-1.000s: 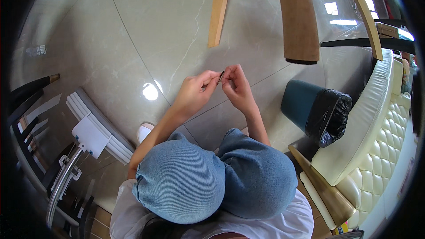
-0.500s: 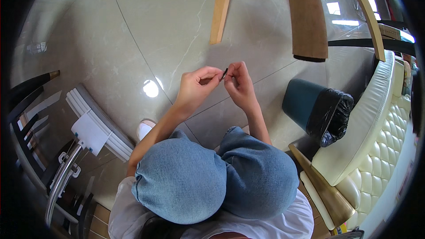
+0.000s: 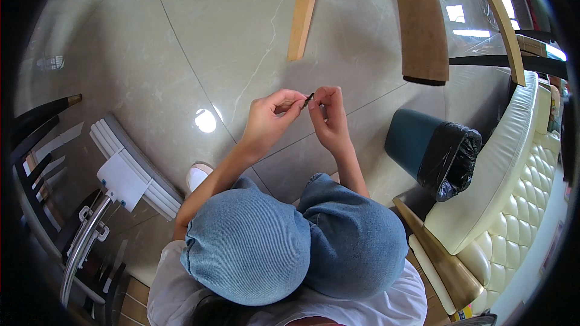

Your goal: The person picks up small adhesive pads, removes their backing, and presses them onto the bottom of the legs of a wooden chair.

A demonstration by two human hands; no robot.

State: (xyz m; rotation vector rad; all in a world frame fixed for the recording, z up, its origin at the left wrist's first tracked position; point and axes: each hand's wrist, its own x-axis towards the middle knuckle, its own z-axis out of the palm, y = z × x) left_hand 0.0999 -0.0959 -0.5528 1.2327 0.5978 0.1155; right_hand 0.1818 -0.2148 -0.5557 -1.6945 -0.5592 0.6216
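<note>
While the person sits with both denim-clad knees [image 3: 290, 241] drawn up, the scene reads as follows, each place told from those knees:

Left hand: the left hand [image 3: 270, 122] is raised beyond the knees, above the floor, its fingers curled nearly shut and thumb and forefinger pinched on one end of a small dark slender object [image 3: 309, 99].

Right hand: the right hand [image 3: 329, 116] sits just beside the left, fingers bent inward, its fingertips closed on the other end of the same piece.

Object: too small to identify; it hangs between the two sets of fingertips, well beyond the knees, touching nothing else.

Floor: glossy beige stone tiles [image 3: 181, 42] spread beyond and to the left of the knees, with a bright lamp reflection between.

Bin: a dark teal waste bin lined with a black plastic bag [image 3: 432, 154] stands to the right of the knees, mouth open.

Sofa: a cream tufted leather sofa [image 3: 513, 193] lies farther right, past the bin.

Furniture: pale wooden legs [image 3: 304, 9] rise at the far side; a white ribbed rack [image 3: 130, 166] stands to the left.

Risk: as a judgement, the fingertip-only hold looks slight; a slip would likely drop the piece onto the patterned, reflective tiles, where something so small and dark could skid out of sight.
</note>
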